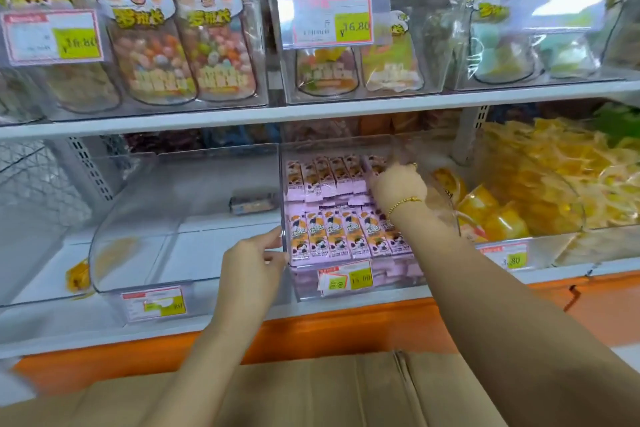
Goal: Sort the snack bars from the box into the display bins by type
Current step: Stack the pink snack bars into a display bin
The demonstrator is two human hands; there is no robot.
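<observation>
A clear display bin (304, 288) on the lower shelf holds two rows of pink snack bars (332, 236). My right hand (398, 184) reaches deep into this bin and its fingers touch the bars of the back row (329, 173). Whether it holds a bar is hidden by the hand itself. My left hand (252, 256) grips the bin's left front edge. A brown cardboard box (311, 392) lies closed below the shelf, under my arms. The bin to the left (138, 253) holds a single dark bar (252, 203).
To the right stands a bin of yellow-wrapped snacks (554, 184). The upper shelf carries bins with cartoon-dog candy bags (180, 38) and price tags (332, 21). An orange shelf front (346, 326) runs below the bins.
</observation>
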